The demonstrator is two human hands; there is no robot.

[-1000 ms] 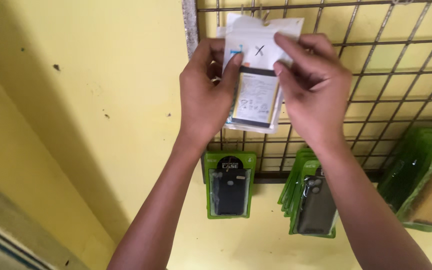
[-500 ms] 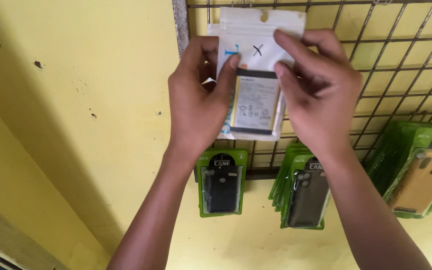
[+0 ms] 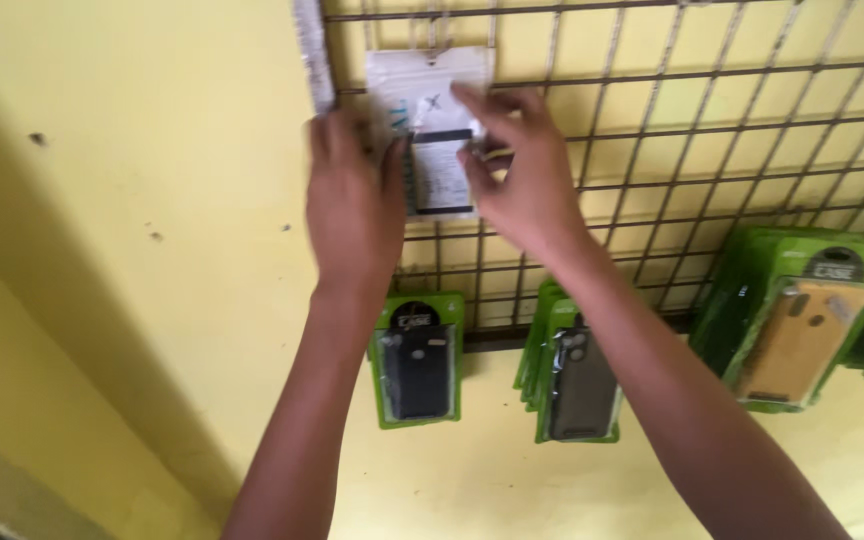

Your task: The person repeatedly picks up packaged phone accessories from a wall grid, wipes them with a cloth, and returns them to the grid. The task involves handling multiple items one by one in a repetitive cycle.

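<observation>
1. We hold a white packet [image 3: 430,130] flat against the wire rack [image 3: 712,150] on the yellow wall [image 3: 132,250], near the rack's upper left corner, at about 12 o'clock in our view.
2. Our left hand [image 3: 354,205] is closed on the packet's left edge, thumb across the front.
3. Our right hand [image 3: 517,175] pinches its right side, fingers loosely curled.
4. We judge the step to be hanging the packet; its top appears to meet a hook, though blur hides the hole.
5. The next move calls for a level packet and a gentle release.
6. Green-backed phone cases hang below: a black one [image 3: 418,362] at 6 o'clock, a grey one [image 3: 580,385] at 5, a tan one [image 3: 802,335] at 4.
</observation>
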